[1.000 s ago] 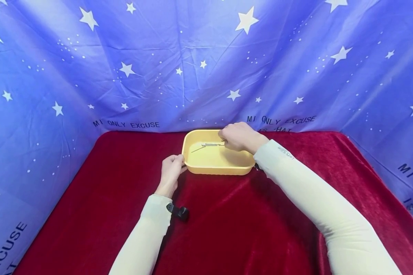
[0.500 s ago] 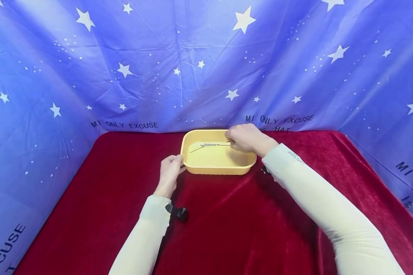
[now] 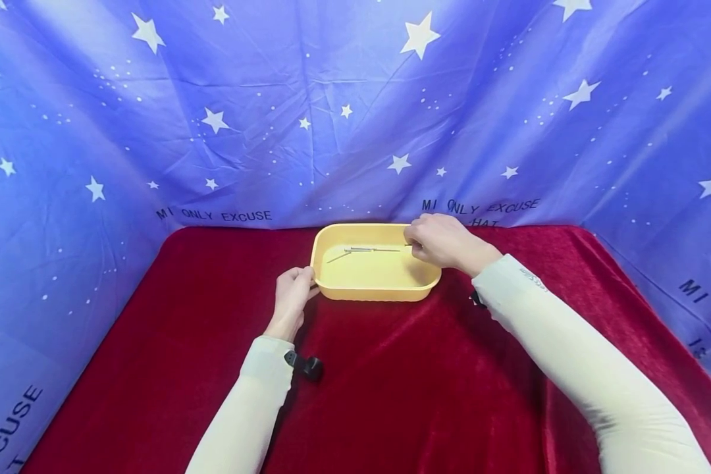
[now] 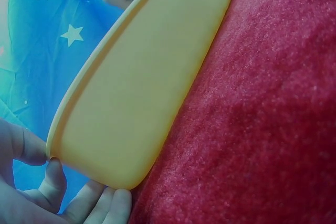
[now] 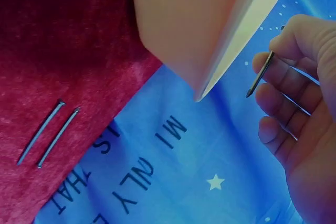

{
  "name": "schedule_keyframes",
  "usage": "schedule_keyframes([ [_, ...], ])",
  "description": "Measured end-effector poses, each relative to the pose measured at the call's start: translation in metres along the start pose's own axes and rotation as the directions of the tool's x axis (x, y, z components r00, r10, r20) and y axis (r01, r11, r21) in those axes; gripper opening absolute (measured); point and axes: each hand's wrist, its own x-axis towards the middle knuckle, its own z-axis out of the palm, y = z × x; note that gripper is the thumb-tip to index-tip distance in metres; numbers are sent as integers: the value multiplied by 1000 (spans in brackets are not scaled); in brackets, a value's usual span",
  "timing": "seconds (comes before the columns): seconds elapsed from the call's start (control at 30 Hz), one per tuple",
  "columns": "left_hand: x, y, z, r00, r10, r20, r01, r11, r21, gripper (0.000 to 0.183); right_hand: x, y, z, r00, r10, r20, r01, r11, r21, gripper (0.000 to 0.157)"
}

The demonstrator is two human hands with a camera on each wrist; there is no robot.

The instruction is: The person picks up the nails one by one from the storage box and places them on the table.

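Note:
A shallow yellow plastic tray (image 3: 376,294) stands on the red cloth. My left hand (image 3: 293,293) pinches the rim at its left end between thumb and index finger, the other fingers against the wall low down. Several thin metal nails (image 3: 361,249) lie in a loose bunch on the tray floor. Over the tray's right end, my right hand (image 3: 441,240) pinches a single nail (image 5: 260,74) between thumb and index finger, its pointed tip sticking out in the right wrist view.
Two more nails (image 5: 58,137) lie side by side on the red cloth (image 5: 63,35), beyond the tray in the right wrist view. A blue star-printed curtain (image 3: 272,131) hangs behind the table and along both sides.
My right hand has moved rightward over the tray, away from the bunch of nails, so more of them shows. The left hand stays at the rim and the tray stays in place.

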Motion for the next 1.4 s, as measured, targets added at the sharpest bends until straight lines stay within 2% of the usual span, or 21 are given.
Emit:
schedule_keyframes([
  [0.5,0,1,0,1000,-12,6,11,1000,9,11,-30,15,3,997,74,5,-74,997,5,13],
  [0.77,0,0,-1,1000,-22,10,22,1000,0,10,-48,24,13,996,86,-32,-86,996,11,10],
  [1.07,-1,0,0,999,-31,9,31,1000,0,11,-70,40,21,993,119,17,-119,993,26,11],
  [1.4,-1,0,1,1000,-27,7,27,1000,8,13,-91,53,36,987,147,63,-147,989,-11,11],
])
